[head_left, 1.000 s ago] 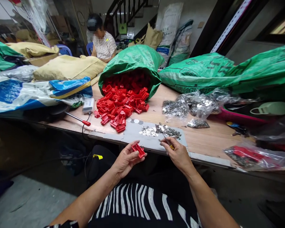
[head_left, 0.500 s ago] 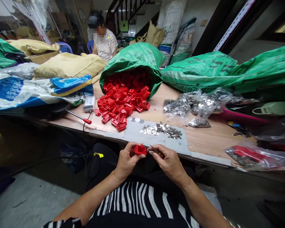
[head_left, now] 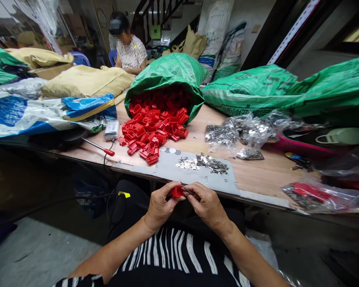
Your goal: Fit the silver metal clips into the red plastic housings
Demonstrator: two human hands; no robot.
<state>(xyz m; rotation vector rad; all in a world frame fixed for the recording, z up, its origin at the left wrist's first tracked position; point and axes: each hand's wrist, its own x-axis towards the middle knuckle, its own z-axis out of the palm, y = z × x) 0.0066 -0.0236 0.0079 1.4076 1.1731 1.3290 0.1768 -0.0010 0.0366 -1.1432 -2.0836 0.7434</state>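
My left hand (head_left: 160, 203) is closed on a small red plastic part (head_left: 177, 191), held just below the table's front edge. My right hand (head_left: 206, 204) is pinched round a thin tool (head_left: 188, 189) whose tip touches the red part; the two hands meet. On the grey mat (head_left: 167, 167) in front of me lies a scatter of small silvery metal pieces (head_left: 208, 164). A heap of the same red parts (head_left: 151, 133) spills out of an open green sack (head_left: 167, 73) onto the wooden table (head_left: 257, 175).
Clear bags of metal pieces (head_left: 242, 133) lie to the right, with more green sacks (head_left: 287, 91) behind. A red-handled tool (head_left: 98, 148) and blue-white sacks (head_left: 48, 113) are on the left. A bag of red parts (head_left: 323, 197) sits at the right edge. Another person (head_left: 128, 50) sits at the back.
My right hand left the metal pieces on the mat and came down to my left hand; the tool tip now touches the red part, which has turned in my fingers.
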